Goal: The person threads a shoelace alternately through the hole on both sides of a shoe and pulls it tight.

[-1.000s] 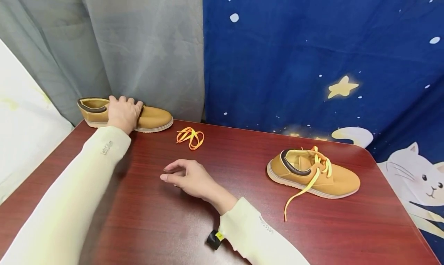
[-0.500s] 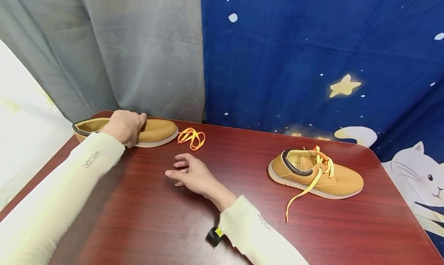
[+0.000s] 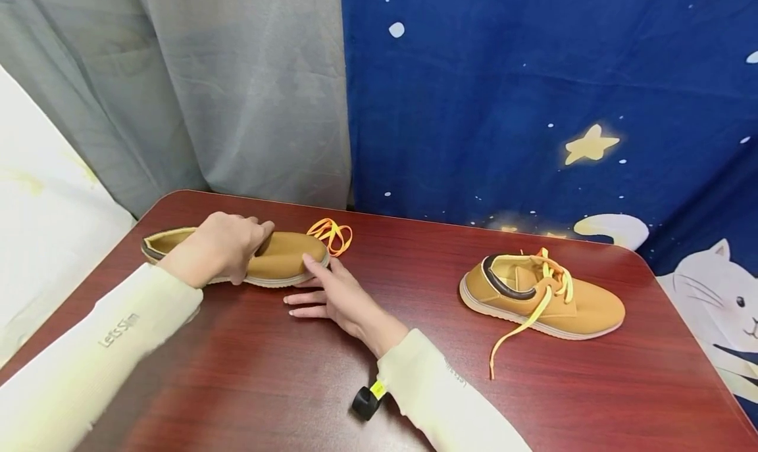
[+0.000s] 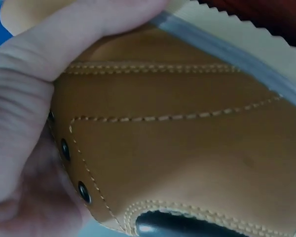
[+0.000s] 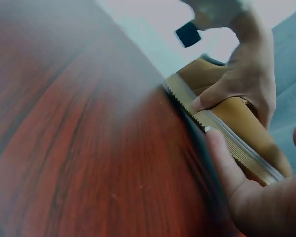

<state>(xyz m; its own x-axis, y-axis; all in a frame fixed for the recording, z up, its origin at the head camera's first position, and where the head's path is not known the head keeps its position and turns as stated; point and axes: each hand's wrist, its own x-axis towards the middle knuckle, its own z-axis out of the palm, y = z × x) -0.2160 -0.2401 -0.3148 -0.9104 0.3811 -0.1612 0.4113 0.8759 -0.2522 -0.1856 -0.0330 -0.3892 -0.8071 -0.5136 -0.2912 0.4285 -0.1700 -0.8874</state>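
Note:
My left hand (image 3: 224, 245) grips a tan shoe (image 3: 287, 254) across its middle, thumb on the near side. Two bare eyelets (image 4: 65, 149) and a stitched panel show in the left wrist view. The shoe's toe points right, toward my right hand (image 3: 349, 301). That hand's thumb lies against the toe, and its other fingers stretch out low beside the sole. In the right wrist view one straight finger lies along the ridged pale sole (image 5: 227, 138). Just behind the toe lies a looped orange-yellow shoelace (image 3: 324, 226), partly hidden by the shoe.
A matching tan shoe (image 3: 586, 307) stands at the right with a yellow lace (image 3: 503, 337) trailing onto the red-brown table (image 3: 414, 261). Behind the table hang a grey curtain (image 3: 266, 97) and a blue starry cloth (image 3: 462, 97). A black wrist camera (image 3: 365, 404) hangs under my right sleeve.
My left hand has brought the shoe from the back left edge nearer and to the right. My right hand has moved slightly right, its fingers spread, and now meets the toe.

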